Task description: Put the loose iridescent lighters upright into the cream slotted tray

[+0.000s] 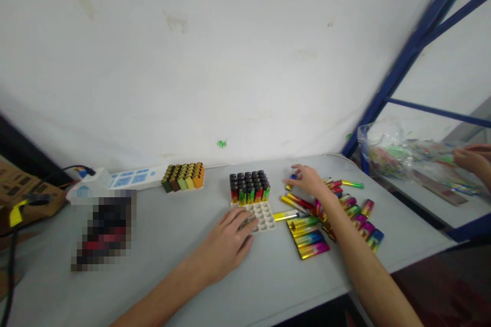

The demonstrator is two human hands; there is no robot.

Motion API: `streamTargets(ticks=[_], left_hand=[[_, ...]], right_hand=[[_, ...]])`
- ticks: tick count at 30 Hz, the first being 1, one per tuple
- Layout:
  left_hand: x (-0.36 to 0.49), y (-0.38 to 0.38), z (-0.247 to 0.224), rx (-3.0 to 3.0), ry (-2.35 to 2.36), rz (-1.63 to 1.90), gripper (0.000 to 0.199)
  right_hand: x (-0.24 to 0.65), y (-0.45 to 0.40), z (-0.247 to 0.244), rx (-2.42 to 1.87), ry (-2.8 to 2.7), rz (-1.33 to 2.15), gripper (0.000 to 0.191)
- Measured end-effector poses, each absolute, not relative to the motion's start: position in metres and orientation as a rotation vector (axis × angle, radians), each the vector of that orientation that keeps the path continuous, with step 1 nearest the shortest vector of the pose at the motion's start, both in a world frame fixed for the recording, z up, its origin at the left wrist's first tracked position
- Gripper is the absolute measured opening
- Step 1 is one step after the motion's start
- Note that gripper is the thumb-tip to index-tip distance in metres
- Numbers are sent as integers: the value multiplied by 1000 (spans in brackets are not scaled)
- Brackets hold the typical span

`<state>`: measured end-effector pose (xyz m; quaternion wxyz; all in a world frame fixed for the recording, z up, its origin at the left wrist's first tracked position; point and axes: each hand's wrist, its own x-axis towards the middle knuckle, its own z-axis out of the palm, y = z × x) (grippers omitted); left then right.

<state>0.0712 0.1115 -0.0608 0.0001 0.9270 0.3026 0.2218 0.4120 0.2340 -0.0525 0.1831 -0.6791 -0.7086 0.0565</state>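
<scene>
My left hand (232,237) rests with spread fingers on the front left part of a white tray (264,217) with round holes. Several black-topped lighters (249,186) stand upright in the tray's back rows. To the right, my right hand (308,181) has its thumb and fingers around a small blue and gold lighter (291,182); whether it grips it firmly is hard to see. A loose yellow lighter (287,215) lies against the tray's right edge. Beneath and beside my right forearm is a pile of colourful shiny lighters (351,204).
A second block of lighters (184,176) stands at the back left, beside a white power strip (134,179). A pixelated dark object (105,232) lies at the left. Beyond the blue metal frame (399,66), another person's hand (475,158) is near plastic bags (387,150).
</scene>
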Motion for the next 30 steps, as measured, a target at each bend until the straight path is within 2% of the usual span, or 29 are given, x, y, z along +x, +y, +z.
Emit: streamTargets(ticks=[2, 10, 15, 18, 21, 30], left_hand=[[71, 111, -60, 2915, 959, 692, 40], [71, 110, -58, 2913, 949, 669, 41], [72, 110, -55, 2917, 947, 666, 40], [72, 110, -54, 2929, 958, 652, 39], [73, 109, -54, 2960, 978, 622, 37], [80, 99, -58, 3040, 1016, 675, 32]], right_hand=[[395, 229, -48, -1892, -2063, 215, 55], [365, 219, -35, -1562, -2200, 323, 37], [366, 207, -18, -1102, -1914, 685, 56], [355, 197, -8, -916, -1872, 811, 53], [339, 189, -2, -870, -1843, 854, 44], [305, 179, -8, -840, -1831, 789, 38]])
